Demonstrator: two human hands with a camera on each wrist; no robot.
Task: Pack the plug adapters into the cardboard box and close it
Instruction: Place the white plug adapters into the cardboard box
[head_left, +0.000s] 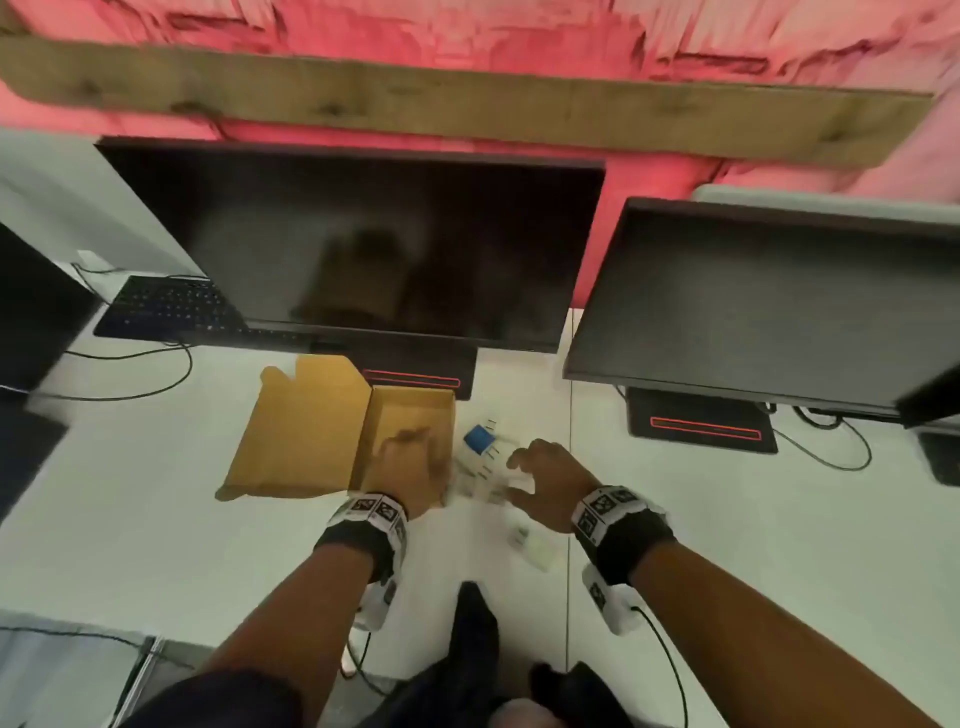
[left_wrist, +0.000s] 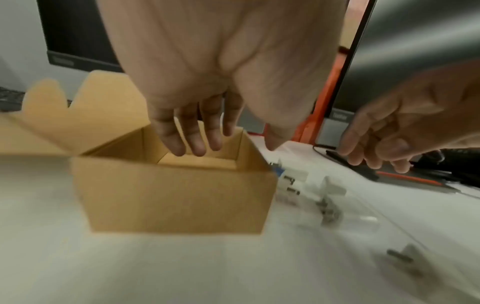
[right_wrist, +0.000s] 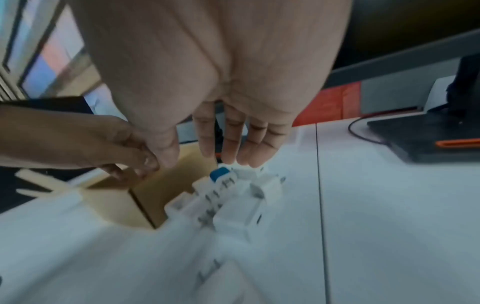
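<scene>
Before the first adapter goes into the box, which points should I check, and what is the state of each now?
1. Cardboard box open, lid flap folded back: ok.
2. Box interior free: ok, it looks empty in the left wrist view.
3. Left hand empty, over the box: ok.
4. Right hand holding an adapter: not ok, its fingers are straight above the pile.
5. Plug adapters within reach beside the box: ok.
6. Exact adapter count: cannot tell, blurred.

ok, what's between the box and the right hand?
The plug adapters: a cluster of white ones and one blue-topped, lying on the desk beside the box, under and ahead of the right hand. Clearest in the head and right wrist views.
</scene>
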